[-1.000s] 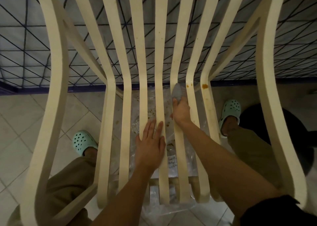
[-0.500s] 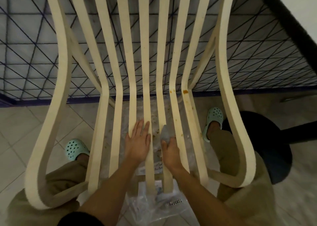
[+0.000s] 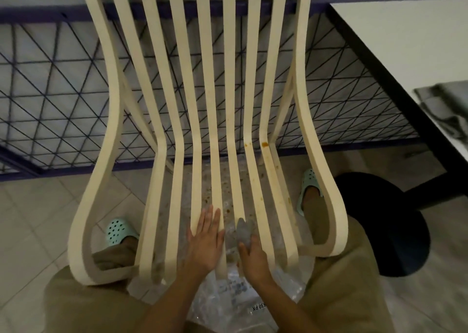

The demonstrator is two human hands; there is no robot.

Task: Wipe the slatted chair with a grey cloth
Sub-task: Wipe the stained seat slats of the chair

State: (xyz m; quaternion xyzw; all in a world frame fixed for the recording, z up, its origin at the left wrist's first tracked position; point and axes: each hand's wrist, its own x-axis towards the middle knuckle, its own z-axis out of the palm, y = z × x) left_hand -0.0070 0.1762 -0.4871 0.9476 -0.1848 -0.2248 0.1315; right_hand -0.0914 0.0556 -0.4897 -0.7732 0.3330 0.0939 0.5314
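Observation:
A cream slatted chair [image 3: 202,84] stands in front of me, its slats running from the top rail down to the seat's front edge. Orange-brown stains mark two right slats at the bend. My left hand [image 3: 206,241] lies flat with straight fingers on the middle seat slats. My right hand [image 3: 250,254] grips a small grey cloth [image 3: 243,229] and presses it on the slat just right of centre, near the front of the seat.
A clear plastic sheet [image 3: 235,305] with spots lies on the tiled floor under the seat. My feet in mint clogs [image 3: 117,231] flank the chair. A white table [image 3: 405,44] with a dark round base [image 3: 385,221] stands at the right. A wire fence [image 3: 50,105] runs behind.
My right hand has drawn the cloth from the seat's bend toward the front edge. The view has pulled back and up, showing the whole backrest and the table. My left hand stays flat.

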